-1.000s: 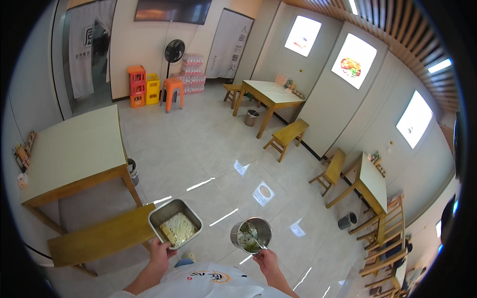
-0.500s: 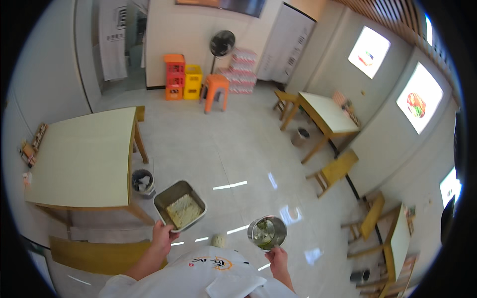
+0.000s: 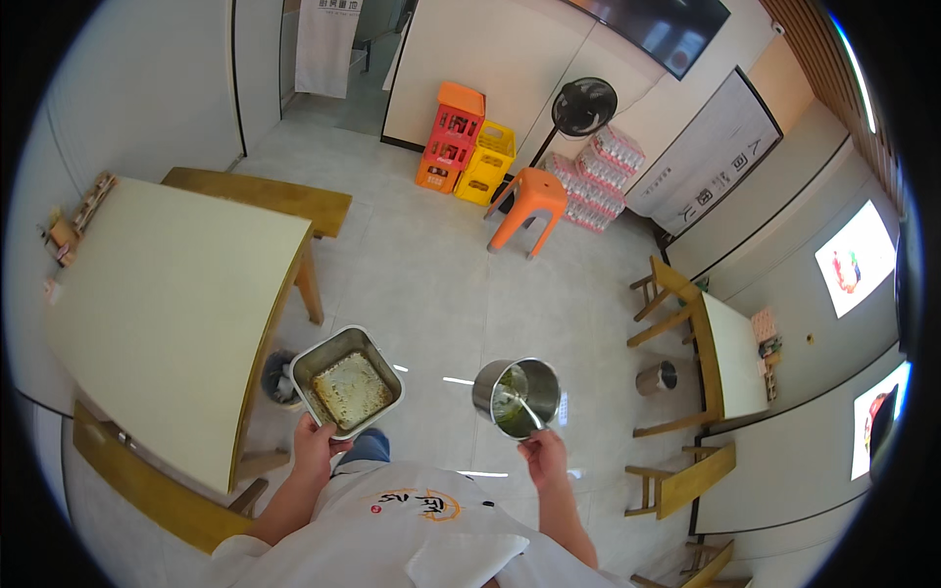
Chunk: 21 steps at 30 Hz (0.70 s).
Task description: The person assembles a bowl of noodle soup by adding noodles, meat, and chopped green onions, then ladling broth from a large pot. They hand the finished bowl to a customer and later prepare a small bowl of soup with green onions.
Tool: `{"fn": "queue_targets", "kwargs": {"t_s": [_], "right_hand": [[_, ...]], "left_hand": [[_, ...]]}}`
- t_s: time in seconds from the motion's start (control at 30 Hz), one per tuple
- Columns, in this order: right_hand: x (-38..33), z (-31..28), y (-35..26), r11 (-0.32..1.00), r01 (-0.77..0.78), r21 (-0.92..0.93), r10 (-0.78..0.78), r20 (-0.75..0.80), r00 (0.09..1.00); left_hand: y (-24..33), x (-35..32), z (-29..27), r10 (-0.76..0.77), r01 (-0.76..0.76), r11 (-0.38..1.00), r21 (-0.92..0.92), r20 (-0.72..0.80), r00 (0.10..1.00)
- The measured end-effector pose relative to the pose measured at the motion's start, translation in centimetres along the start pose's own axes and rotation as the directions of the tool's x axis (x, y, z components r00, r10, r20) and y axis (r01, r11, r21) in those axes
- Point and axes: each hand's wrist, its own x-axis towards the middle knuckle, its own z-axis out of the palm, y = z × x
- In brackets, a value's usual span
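My left hand (image 3: 314,446) grips the near corner of a square metal pan (image 3: 300,375), which tilts a little toward me. A pale, grainy residue with brownish edges covers the pan's bottom. On the right, my right hand (image 3: 543,459) is closed at the near rim of a round metal pot (image 3: 542,387). Green bits and some liquid sit low inside it. A light-coloured utensil handle (image 3: 531,414) leans out of the pot toward my right fingers; whether they touch it, I cannot tell. Both vessels are held over the floor, apart from each other.
A pale-topped table (image 3: 176,314) and wooden bench (image 3: 260,201) stand left, with a bin (image 3: 278,380) beside them. Ahead are an orange stool (image 3: 534,201), stacked crates (image 3: 454,137), a fan (image 3: 585,106) and bottle packs (image 3: 593,186). Another table (image 3: 730,353) and bench (image 3: 691,480) line the right.
I have moved forward and my view has turned left, so the crates and stool appear nearer and further right. The pot has risen in view; both hands keep hold of their vessels.
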Motion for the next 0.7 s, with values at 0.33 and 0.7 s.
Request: {"fn": "queue_targets", "kwargs": {"t_s": [0.33,0.7], "right_hand": [[12.2,11.0,-7.9,0.999,0.035,-0.011,-0.035,0.039,0.999],[33.4,25.9,-19.1,0.939,0.019,-0.344,0.066,0.233,0.970]], "left_hand": [[14.2,14.4,10.0,0.068,-0.073,0.990,0.120,0.047,0.997],[17.2,27.0,19.1,-0.105,0.052,0.968,-0.244,-0.211,0.972]]}}
